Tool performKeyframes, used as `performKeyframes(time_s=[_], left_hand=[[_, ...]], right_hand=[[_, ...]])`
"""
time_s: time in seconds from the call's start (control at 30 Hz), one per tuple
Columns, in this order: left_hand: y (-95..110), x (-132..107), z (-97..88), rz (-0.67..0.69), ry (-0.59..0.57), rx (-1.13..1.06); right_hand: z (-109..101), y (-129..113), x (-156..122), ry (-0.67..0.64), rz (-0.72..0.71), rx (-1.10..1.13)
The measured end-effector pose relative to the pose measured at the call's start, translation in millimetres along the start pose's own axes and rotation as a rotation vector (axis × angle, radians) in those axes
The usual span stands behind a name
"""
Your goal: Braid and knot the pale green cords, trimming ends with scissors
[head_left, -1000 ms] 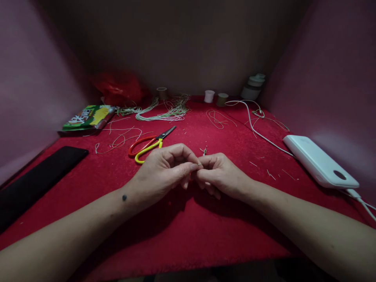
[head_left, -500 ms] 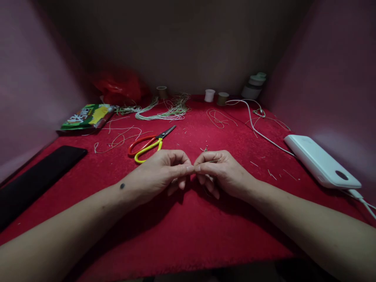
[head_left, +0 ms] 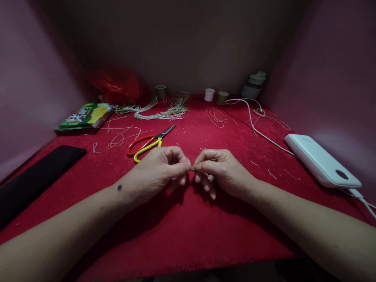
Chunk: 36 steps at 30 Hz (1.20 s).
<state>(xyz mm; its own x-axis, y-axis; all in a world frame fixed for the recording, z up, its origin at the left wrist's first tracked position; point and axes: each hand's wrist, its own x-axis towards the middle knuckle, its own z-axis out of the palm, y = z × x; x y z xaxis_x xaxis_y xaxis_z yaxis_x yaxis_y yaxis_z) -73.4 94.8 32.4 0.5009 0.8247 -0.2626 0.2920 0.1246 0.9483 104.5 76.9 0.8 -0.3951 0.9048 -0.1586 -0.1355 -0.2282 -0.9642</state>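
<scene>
Over the middle of the red cloth, my left hand and my right hand face each other with a small gap between the fingertips. A thin greenish cord spans that gap, pinched between thumb and forefinger on both sides. Part of the cord passes over the right forefinger; the rest is hidden in the fingers. Just behind my left hand lie scissors with one red and one yellow handle, blades pointing away to the right.
A cord bundle, thread spools, a red plastic bag and a bottle line the back. At left lie a green packet and a black case. A white power bank with a cable is at right.
My hands have parted slightly, the left one shifting a little left. A short piece of cord now shows between the fingertips that were touching before.
</scene>
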Motion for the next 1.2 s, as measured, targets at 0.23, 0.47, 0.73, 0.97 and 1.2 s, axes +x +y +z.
performKeyframes(time_s=[0.23, 0.47, 0.73, 0.97, 1.2], left_hand=[[1.1, -0.5, 4.2, 0.002, 0.095, -0.018], [0.3, -0.2, 9.0, 0.017, 0.165, 0.012], [-1.1, 0.1, 10.3, 0.047, 0.134, -0.019], [-0.1, 0.1, 10.3, 0.145, 0.179, 0.077], [-0.1, -2.1, 13.3, 0.521, 0.224, 0.463]], right_hand=[[1.6, 0.7, 0.6, 0.022, -0.029, -0.023], [5.2, -2.7, 0.1, 0.086, 0.019, -0.054], [6.0, -4.3, -0.5, 0.106, 0.040, -0.139], [7.2, -4.4, -0.6, 0.110, 0.049, -0.200], [10.3, -4.9, -3.9, 0.026, 0.038, -0.331]])
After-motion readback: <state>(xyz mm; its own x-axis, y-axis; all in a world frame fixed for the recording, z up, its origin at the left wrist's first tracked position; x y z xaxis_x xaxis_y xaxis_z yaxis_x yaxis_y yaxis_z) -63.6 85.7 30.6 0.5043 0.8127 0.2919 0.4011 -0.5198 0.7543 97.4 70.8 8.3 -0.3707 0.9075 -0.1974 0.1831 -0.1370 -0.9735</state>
